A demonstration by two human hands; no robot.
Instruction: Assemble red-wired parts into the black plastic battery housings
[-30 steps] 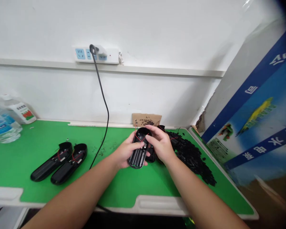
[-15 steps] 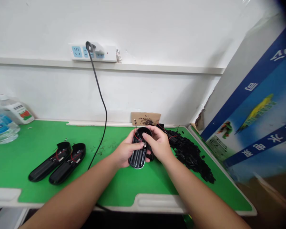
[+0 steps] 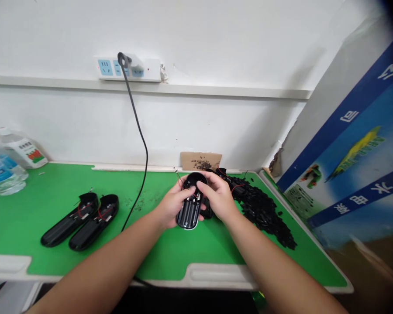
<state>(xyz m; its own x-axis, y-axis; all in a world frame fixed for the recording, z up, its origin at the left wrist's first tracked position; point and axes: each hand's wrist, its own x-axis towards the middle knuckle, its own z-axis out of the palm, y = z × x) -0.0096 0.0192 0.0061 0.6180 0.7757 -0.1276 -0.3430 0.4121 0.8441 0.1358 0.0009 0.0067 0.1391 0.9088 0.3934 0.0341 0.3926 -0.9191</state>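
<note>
Between my two hands, above the green table mat, is a black plastic housing with long battery-like slots and thin wires. My left hand grips its left side, with the thumb laid across the inside near the middle. On the other side my right hand holds the upper right edge, its thumb pressing inside the rounded top end. A thin wire with a small end sticks up by the left fingers. Whatever lies under the thumbs is hidden. Just behind the right hand are more black housings, partly covered.
Two similar black housings with red wires lie at the left. A heap of small black parts spreads at the right. Small screws lie on a cardboard piece. A black cable hangs from the power strip. Bottles stand far left.
My left thumb has moved up toward the housing's rounded end, near the right thumb. The loose wire has shifted left. Both hands still hold the housing.
</note>
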